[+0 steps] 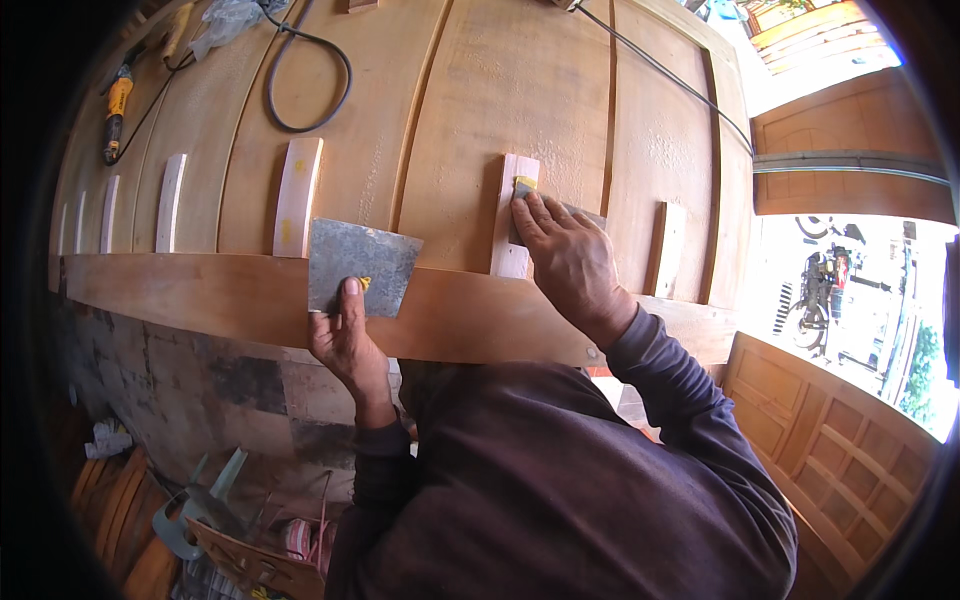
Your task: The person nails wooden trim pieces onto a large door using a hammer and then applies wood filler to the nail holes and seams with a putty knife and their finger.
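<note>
My left hand [345, 340] holds a square grey metal plate [360, 255] with a dab of yellow paste [364, 283] on it, thumb on top, at the front edge of a large wooden panel [470, 80]. My right hand [570, 260] grips a grey metal scraper [585, 215], fingers laid along it, pressing it against a pale wood block [505, 240] on the panel. Some yellow paste shows at the blade's edge. More pale blocks [298, 195] stand in a row along the panel. The right thumb is hidden.
A yellow power tool [118, 95] and black cables [340, 90] lie on the panel's far side. Carved wooden doors [840, 450] stand at the right, near a motorbike [820, 290] outside. A grey-green plastic chair [205, 495] and stacked wood [120, 500] are at lower left.
</note>
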A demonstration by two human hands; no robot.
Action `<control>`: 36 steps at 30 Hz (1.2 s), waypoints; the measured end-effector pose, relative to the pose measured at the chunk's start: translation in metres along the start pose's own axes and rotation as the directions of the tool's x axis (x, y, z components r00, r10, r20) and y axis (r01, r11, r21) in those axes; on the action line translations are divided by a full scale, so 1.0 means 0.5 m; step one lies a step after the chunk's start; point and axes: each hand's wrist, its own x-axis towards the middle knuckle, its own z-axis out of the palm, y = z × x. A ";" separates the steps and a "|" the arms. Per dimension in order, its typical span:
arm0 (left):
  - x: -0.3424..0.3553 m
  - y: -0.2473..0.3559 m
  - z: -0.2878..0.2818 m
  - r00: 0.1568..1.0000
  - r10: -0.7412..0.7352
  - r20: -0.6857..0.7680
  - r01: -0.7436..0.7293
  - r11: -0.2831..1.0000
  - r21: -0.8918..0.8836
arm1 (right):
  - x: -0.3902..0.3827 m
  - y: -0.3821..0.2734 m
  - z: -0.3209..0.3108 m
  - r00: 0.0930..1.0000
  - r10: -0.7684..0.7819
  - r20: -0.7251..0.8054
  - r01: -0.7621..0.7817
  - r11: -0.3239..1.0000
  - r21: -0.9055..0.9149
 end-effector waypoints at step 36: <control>0.004 -0.011 -0.007 0.998 0.062 0.019 -0.063 0.998 0.030 | -0.058 0.027 -0.107 0.997 0.059 0.053 -0.074 0.921 0.382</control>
